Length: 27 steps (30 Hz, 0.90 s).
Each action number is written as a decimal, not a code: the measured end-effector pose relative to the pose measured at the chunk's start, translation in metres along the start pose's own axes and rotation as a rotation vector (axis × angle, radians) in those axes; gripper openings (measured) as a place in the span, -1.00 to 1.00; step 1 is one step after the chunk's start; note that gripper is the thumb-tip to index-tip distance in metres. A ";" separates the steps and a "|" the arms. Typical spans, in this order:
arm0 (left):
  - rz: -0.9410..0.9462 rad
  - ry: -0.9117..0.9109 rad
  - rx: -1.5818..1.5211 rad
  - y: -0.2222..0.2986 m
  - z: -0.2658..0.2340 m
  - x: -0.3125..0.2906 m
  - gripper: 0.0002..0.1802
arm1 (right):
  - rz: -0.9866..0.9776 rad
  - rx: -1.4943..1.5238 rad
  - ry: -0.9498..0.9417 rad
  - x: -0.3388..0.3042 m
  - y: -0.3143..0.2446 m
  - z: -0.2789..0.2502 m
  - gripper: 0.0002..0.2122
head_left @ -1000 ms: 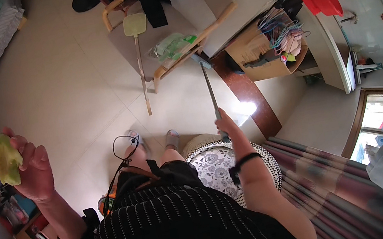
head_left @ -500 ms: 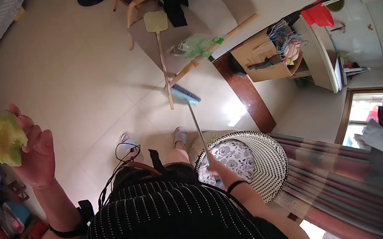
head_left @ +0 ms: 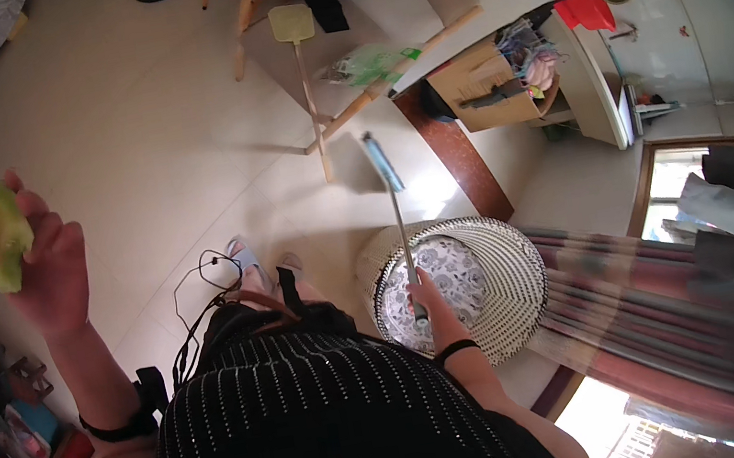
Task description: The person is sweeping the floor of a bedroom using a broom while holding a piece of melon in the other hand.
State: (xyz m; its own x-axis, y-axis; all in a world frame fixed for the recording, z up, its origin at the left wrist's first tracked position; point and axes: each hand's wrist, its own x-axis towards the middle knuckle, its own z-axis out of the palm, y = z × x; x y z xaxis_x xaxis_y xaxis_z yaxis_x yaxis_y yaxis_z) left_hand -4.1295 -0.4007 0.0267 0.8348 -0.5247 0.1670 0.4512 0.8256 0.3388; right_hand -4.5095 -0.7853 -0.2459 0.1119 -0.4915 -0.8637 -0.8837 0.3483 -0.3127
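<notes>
Observer: Brush first. Where does it stand?

Recorder: Clamped in the right hand, fingers closed round the grip. Metal handle runs forward, past the woven round seat; blue head is over the floor, tilted. Head slightly blurred; cannot tell whether it touches the tiles.

Observer: Left hand?

Recorder: Raised well out to the side, fingers pinched on a pale green piece. Its edge is uneven; judged partly used up, probably bitten. A good portion remains in the grip.

Observer: So what counts as done?

Recorder: Both items taken up, one per hand. Neither has been set down. Result of any brushing: not legible from this view, so I enter it as unfinished, judgement only.

Observer: Anything nearby untouched?

Recorder: Yes. Fly swatter lies across the wooden-framed chair, handle extending past the rail, beyond either hand. A clear green-marked bag rests on that chair too.
</notes>
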 end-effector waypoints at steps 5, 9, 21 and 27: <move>-0.019 0.065 0.061 0.001 0.002 -0.027 -0.45 | 0.002 0.261 -0.046 0.045 -0.032 0.068 -0.61; 0.015 0.056 0.069 0.032 -0.001 -0.038 -0.44 | 0.186 0.061 -0.240 0.009 -0.034 0.154 -0.68; 0.090 0.127 0.053 0.233 -0.094 -0.055 -0.45 | 0.076 0.255 -0.469 -0.114 -0.139 0.458 -0.66; 0.147 0.112 -0.024 0.303 -0.123 -0.053 -0.44 | 0.102 0.518 -0.701 -0.146 -0.178 0.413 -0.53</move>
State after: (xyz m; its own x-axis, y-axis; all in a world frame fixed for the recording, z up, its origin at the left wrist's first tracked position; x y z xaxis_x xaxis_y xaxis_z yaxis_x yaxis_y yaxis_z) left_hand -3.9979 -0.0977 0.0062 0.9217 -0.3725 0.1084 0.3279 0.8973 0.2954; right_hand -4.1812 -0.4462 -0.2274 0.4474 0.1065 -0.8880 -0.6062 0.7661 -0.2136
